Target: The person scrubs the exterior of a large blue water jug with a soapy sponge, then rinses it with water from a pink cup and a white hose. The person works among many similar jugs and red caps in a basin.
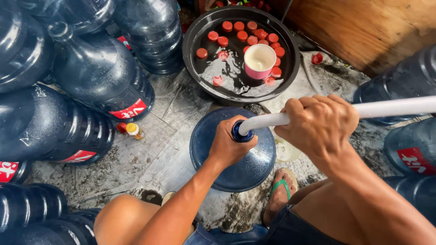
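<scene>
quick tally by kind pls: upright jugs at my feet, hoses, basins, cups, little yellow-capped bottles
upright blue jug: 1
white hose: 1
black basin: 1
pink cup: 1
small yellow-capped bottle: 1
total: 5

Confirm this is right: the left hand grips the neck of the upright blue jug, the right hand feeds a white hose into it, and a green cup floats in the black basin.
Wrong in one respect: the cup in the black basin is pink, as the head view shows. The rest holds.
</scene>
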